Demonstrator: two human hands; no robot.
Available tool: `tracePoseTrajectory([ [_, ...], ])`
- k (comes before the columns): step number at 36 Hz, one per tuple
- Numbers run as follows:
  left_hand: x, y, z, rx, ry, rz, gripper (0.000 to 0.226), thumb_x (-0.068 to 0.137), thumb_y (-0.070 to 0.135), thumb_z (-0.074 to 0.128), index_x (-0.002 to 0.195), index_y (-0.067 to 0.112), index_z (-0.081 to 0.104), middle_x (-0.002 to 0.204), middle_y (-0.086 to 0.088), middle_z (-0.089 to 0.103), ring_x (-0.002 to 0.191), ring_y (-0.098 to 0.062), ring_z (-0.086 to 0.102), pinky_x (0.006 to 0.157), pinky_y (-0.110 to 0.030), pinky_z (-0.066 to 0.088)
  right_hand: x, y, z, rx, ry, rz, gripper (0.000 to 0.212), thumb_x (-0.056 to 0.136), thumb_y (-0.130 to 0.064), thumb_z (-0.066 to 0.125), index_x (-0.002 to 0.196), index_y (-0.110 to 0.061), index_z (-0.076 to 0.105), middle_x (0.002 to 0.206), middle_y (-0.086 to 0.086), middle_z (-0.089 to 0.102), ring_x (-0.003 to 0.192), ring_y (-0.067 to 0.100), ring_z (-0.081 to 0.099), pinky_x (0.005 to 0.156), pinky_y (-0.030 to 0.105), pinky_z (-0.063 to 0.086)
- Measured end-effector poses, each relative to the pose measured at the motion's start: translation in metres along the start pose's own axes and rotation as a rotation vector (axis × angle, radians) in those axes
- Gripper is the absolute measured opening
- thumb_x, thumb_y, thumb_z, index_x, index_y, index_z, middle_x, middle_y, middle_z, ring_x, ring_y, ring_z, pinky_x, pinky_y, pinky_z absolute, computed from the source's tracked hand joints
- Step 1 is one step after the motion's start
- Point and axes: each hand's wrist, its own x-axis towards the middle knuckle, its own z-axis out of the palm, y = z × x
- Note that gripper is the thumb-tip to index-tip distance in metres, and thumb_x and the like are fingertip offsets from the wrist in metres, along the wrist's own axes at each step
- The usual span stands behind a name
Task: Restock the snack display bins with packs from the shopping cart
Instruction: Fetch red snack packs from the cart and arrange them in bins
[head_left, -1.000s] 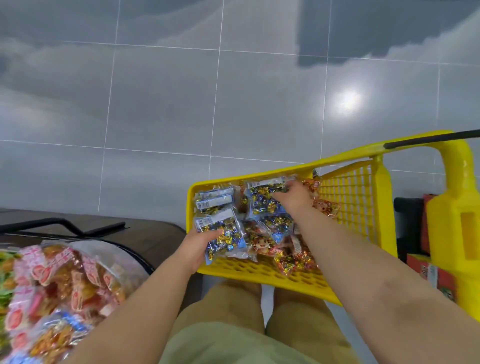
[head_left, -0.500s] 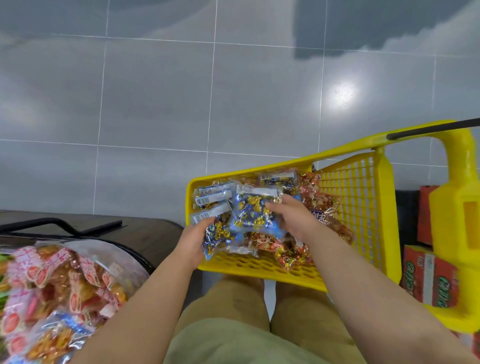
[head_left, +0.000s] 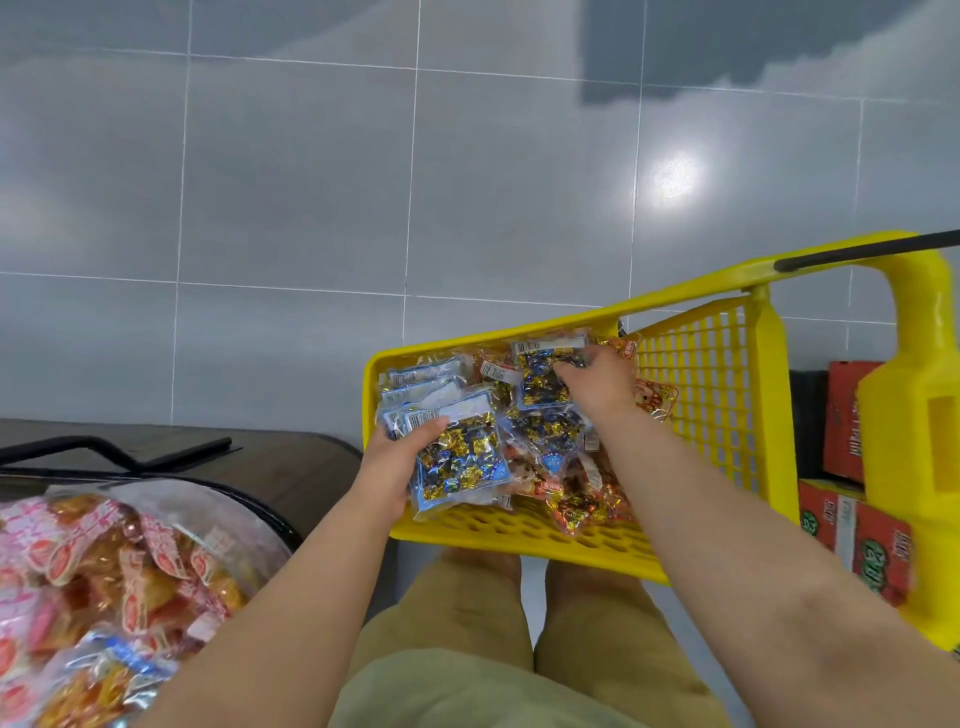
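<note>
The yellow shopping cart basket (head_left: 701, 395) holds several clear blue-edged candy packs and orange-red snack packs. My left hand (head_left: 395, 462) grips a stack of blue candy packs (head_left: 460, 462) at the basket's near left corner, thumb on top. My right hand (head_left: 597, 387) reaches deeper into the basket and pinches another blue candy pack (head_left: 540, 379) lying near the far wall. At the lower left stands the round display bin (head_left: 270, 519), piled with pink and orange snack packs (head_left: 104, 582).
A dark wooden platform (head_left: 291, 457) with a black metal frame (head_left: 104, 452) lies behind the bin. Red cartons (head_left: 852, 535) sit stacked under the cart's yellow handle post (head_left: 914, 415). My legs in khaki shorts are below the basket. Grey tiled floor (head_left: 311, 208) stretches beyond.
My right hand passed a blue candy pack onto the stack in my left hand, then reached back to the far side of the basket and took hold of another pack.
</note>
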Motion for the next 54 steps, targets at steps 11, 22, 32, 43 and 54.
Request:
tracePoseTrajectory([
  [11, 0.003, -0.030, -0.029, -0.013, 0.083, -0.040, 0.045, 0.078, 0.013, 0.078, 0.119, 0.014, 0.061, 0.104, -0.015, 0.073, 0.091, -0.034, 0.071, 0.077, -0.054, 0.057, 0.019, 0.006, 0.005, 0.035, -0.133, 0.115, 0.087, 0.072, -0.033, 0.081, 0.141, -0.008, 0.036, 0.136, 0.012, 0.051, 0.122, 0.030, 0.051, 0.092, 0.034, 0.046],
  [22, -0.029, -0.047, -0.029, 0.026, 0.138, 0.032, 0.053, 0.076, 0.016, 0.080, 0.123, 0.012, 0.058, 0.110, -0.017, 0.070, 0.095, -0.035, 0.069, 0.086, -0.057, 0.054, -0.051, 0.039, -0.013, 0.353, -0.310, 0.091, 0.085, 0.085, -0.033, 0.069, 0.149, -0.009, 0.019, 0.155, 0.012, 0.023, 0.138, 0.033, 0.031, 0.107, 0.044, 0.031],
  [32, -0.091, -0.092, -0.020, -0.039, 0.205, 0.192, 0.101, 0.042, 0.042, 0.093, 0.130, 0.014, 0.052, 0.122, -0.017, 0.063, 0.107, -0.038, 0.063, 0.094, -0.057, 0.049, -0.115, 0.067, -0.052, 0.350, -0.366, -0.075, 0.066, 0.086, -0.016, 0.067, 0.143, -0.011, 0.035, 0.146, 0.008, 0.041, 0.122, 0.024, 0.046, 0.094, 0.033, 0.037],
  [43, -0.171, -0.211, -0.045, -0.491, 0.319, 0.222, 0.130, 0.032, 0.045, 0.091, 0.145, 0.011, 0.037, 0.144, -0.021, 0.045, 0.127, -0.044, 0.048, 0.102, -0.063, 0.038, -0.186, 0.074, -0.053, -0.049, -0.475, -0.403, 0.074, 0.078, -0.010, 0.074, 0.143, -0.010, 0.037, 0.145, 0.010, 0.042, 0.124, 0.027, 0.048, 0.096, 0.033, 0.044],
  [54, -0.224, -0.299, -0.107, -0.922, 0.622, 0.287, 0.089, 0.064, 0.031, 0.087, 0.140, 0.013, 0.045, 0.129, -0.017, 0.060, 0.110, -0.036, 0.062, 0.094, -0.059, 0.048, -0.286, 0.057, 0.003, -0.159, -0.562, -0.668, 0.048, 0.071, -0.015, 0.079, 0.116, -0.014, 0.063, 0.081, -0.003, 0.058, 0.074, 0.013, 0.055, 0.066, 0.021, 0.041],
])
